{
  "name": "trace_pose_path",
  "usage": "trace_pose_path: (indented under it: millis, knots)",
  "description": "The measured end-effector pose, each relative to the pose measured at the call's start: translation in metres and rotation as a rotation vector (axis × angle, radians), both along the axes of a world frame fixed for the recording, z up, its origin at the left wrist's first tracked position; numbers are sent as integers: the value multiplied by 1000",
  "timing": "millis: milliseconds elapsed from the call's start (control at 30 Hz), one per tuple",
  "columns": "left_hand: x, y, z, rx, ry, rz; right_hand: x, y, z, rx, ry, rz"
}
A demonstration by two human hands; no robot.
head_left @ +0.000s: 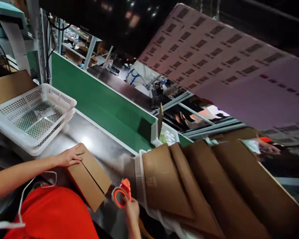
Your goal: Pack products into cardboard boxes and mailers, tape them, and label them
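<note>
Two hands are working at one small cardboard box lying on the steel table. Her left hand is pressing flat and open on the box's far corner. Her right hand, closed around an orange tape dispenser, is sitting just beside the box's near right end, its seam running away toward the left hand.

the left hand presses flat on a closed cardboard box on the steel table while the right hand grips an orange tape dispenser just beside it.
</note>
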State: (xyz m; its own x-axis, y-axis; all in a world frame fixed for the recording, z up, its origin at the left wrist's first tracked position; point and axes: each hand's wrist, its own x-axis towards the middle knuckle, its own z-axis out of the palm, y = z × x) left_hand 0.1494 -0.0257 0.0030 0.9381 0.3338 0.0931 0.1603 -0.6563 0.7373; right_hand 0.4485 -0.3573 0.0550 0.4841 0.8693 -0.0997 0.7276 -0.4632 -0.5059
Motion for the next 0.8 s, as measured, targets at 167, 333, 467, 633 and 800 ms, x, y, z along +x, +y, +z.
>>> trace_pose_path:
  millis: [167, 333, 467, 633, 800]
  knots:
    - [-2, 5, -7, -177, -37, 62, -23, 37, 18, 264, -40, 30]
    - [2, 7, -9, -200, -10, 68, -78, 81, -1, 331, -208, 439]
    - [2, -6, 3, -118, 21, 100, -82, 91, -17, 414, -331, 456]
    - [10, -53, 30, -334, -180, 472, -74, 80, -20, 462, -288, 451]
    - [39, -87, 54, -1399, 36, 535, -68, 67, -33, 440, -254, 424]
